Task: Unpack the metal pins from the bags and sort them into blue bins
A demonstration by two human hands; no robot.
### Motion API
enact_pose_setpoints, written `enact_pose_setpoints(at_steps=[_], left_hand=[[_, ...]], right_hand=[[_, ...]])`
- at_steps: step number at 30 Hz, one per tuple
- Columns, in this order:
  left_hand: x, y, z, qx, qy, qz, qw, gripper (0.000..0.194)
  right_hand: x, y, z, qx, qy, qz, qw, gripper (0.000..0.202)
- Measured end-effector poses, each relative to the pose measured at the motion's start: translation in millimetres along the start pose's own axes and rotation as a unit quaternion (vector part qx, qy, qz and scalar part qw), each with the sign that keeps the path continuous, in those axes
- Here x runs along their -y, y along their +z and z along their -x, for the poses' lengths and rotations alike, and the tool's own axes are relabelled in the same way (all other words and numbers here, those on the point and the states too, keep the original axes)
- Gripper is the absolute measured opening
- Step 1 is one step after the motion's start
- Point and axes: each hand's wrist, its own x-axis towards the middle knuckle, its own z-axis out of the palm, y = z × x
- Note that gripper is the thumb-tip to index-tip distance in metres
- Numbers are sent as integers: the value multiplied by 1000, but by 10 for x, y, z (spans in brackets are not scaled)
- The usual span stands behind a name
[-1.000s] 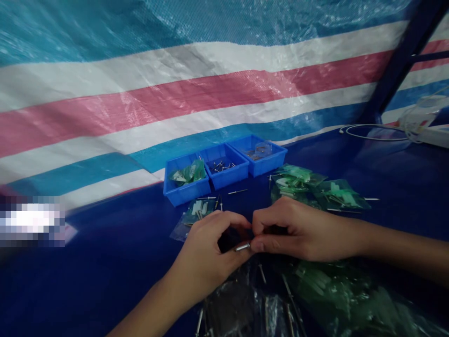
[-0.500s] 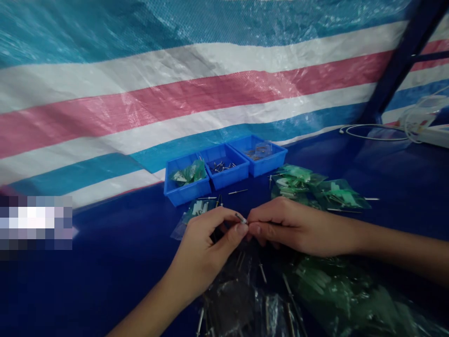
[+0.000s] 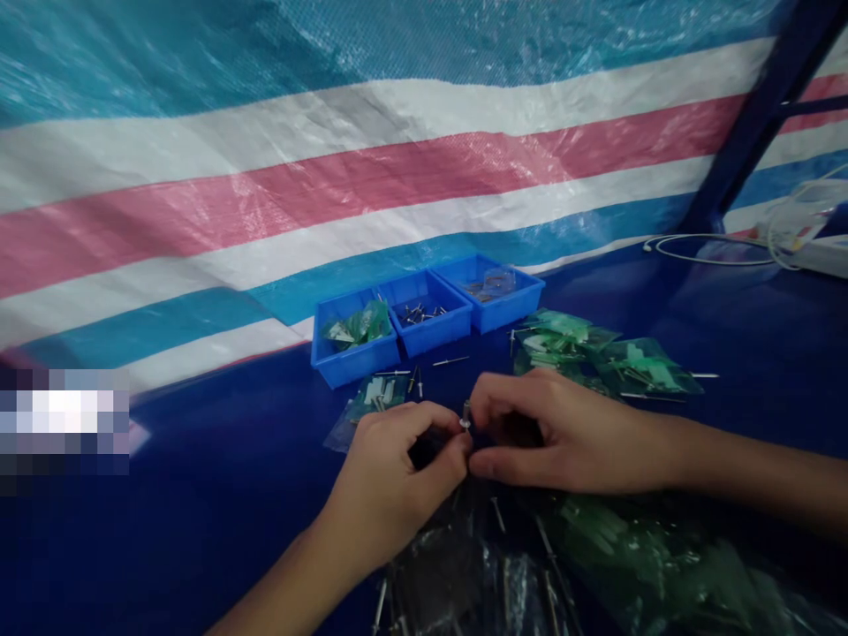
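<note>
Near the middle of the head view, my left hand (image 3: 404, 477) pinches a small metal rivet (image 3: 465, 417) between thumb and forefinger, its end pointing up. My right hand (image 3: 556, 433) is right beside it, thumb and forefinger apart, with the fingertips close to the rivet. Whether they touch it I cannot tell. Below the hands lie dark clear plastic bags (image 3: 443, 574) with long thin metal pieces. A green bag (image 3: 649, 548) lies to their right.
Three blue bins (image 3: 430, 331) stand in a row behind the hands, holding green bags, loose rivets and a clear bag. Small green bags (image 3: 563, 336) and loose rivets lie around. A white cable (image 3: 708, 261) is at the back right, before a striped sheet (image 3: 397, 177).
My right thumb and forefinger have spread apart. The rivet in my left hand has turned from slanted to nearly upright.
</note>
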Motion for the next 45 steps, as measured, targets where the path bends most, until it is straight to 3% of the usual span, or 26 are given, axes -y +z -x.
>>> enact_pose_setpoints(at_steps=[6, 11, 17, 28, 32, 45], left_hand=[[-10, 9, 7, 14, 21, -26, 999, 15], [-3, -5, -3, -12, 10, 3, 1000, 14], [12, -29, -5, -47, -18, 25, 998, 27], [3, -24, 7, -42, -54, 55, 996, 45], [18, -23, -3, -44, -43, 32, 998, 40], [22, -21, 15, -54, -48, 62, 995, 22]], right_hand=[[-24, -4, -8, 11, 13, 27, 999, 34], [-29, -13, -20, 26, 24, -31, 999, 33], [-29, -12, -29, 29, -13, 16, 999, 33], [-38, 16, 4, -67, -74, 102, 990, 24], [-57, 19, 15, -99, -91, 125, 983, 20], [-57, 27, 5, -95, -62, 132, 985, 23]])
